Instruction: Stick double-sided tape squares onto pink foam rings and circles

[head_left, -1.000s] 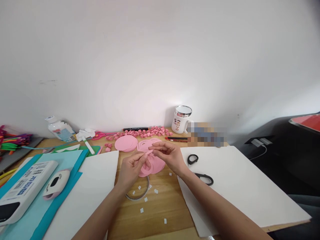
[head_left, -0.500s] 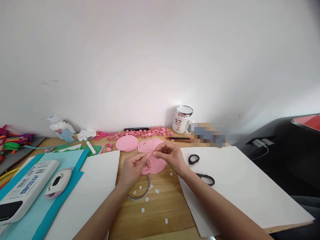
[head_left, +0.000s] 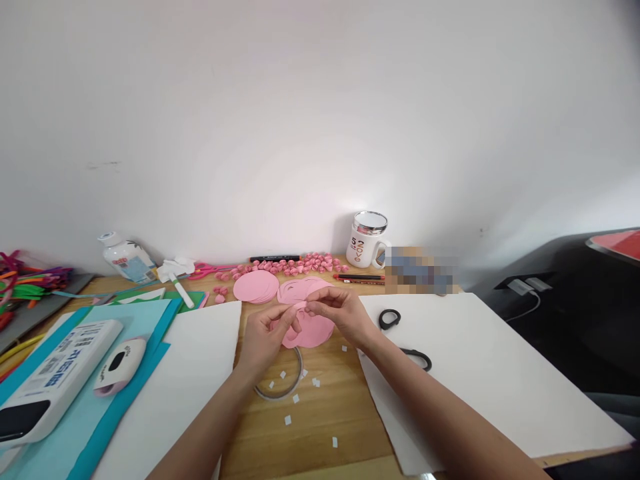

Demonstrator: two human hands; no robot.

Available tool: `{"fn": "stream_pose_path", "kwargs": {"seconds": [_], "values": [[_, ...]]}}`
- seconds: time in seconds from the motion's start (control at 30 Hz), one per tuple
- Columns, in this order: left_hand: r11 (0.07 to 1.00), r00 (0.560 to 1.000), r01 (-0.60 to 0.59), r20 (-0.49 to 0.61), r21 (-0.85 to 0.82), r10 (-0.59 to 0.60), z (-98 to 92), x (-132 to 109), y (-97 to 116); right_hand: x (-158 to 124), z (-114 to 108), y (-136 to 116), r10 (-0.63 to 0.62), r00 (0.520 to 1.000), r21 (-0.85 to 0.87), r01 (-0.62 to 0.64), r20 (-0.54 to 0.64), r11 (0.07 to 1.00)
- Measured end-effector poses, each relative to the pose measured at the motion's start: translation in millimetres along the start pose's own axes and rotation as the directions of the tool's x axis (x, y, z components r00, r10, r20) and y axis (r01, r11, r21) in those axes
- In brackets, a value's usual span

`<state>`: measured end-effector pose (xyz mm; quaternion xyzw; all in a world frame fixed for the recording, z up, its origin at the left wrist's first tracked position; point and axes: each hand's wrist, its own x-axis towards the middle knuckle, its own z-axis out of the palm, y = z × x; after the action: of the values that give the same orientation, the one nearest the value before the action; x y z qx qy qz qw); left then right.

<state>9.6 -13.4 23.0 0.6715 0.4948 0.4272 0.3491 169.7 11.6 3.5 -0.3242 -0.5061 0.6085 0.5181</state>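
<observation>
Between my two hands, at the fingertips, is a small strip of pink paper [head_left: 300, 306]. My left hand [head_left: 267, 333] pinches its left end, and my right hand [head_left: 337, 310] pinches it from the right with curled fingers. Below and behind them lie pink paper circles [head_left: 317, 331], partly covered by my hands. A neat stack of pink circles [head_left: 256, 287] sits to the left. Several small rolled pink paper roses [head_left: 295, 267] are heaped along the wall. Under my left hand a roll of tape [head_left: 301, 369] lies flat, partly hidden by my wrist.
Small white squares [head_left: 287, 420] are scattered on the wooden table [head_left: 300, 453]. Black-handled scissors [head_left: 390, 319] lie on the white sheet [head_left: 480, 373] at right. A mug [head_left: 364, 248] stands at the back. Teal paper [head_left: 145, 333] and a white device [head_left: 65, 373] are at left.
My fingers have shifted slightly at the pink paper strip, more of which now shows between them. The whole view has moved a little; the other things stay put.
</observation>
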Motion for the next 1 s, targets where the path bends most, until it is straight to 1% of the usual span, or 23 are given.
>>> {"fn": "stream_pose_path", "kwargs": {"seconds": [0.27,0.43,0.57,0.67,0.8,1.0], "values": [[1.0,1.0,-0.003,0.016,-0.007,0.003,0.2,-0.6,-1.9,0.6,-2.1,3.8,0.003,1.0,-0.009,-0.002,0.011,1.0],[1.0,1.0,0.005,0.019,-0.017,-0.004,0.9,-0.3,-1.4,0.2,-1.8,3.5,0.014,1.0,0.025,-0.014,-0.008,1.0],[1.0,1.0,0.012,0.009,-0.007,-0.012,1.0,-0.6,-2.2,0.1,-1.0,2.4,0.011,1.0,0.019,-0.011,-0.014,1.0],[1.0,1.0,0.021,0.008,-0.018,-0.021,1.4,-0.6,-2.6,0.0,-0.2,2.1,0.026,1.0,0.011,-0.026,-0.017,1.0],[0.999,0.999,0.039,-0.001,-0.029,-0.039,2.1,-0.5,-1.2,0.1,0.7,3.0,0.058,0.998,0.042,-0.058,-0.008,0.997],[0.997,0.997,0.074,-0.014,-0.038,-0.074,2.1,-0.6,-0.3,0.0,0.2,4.6,0.039,0.999,0.045,-0.039,0.01,0.998]]}}
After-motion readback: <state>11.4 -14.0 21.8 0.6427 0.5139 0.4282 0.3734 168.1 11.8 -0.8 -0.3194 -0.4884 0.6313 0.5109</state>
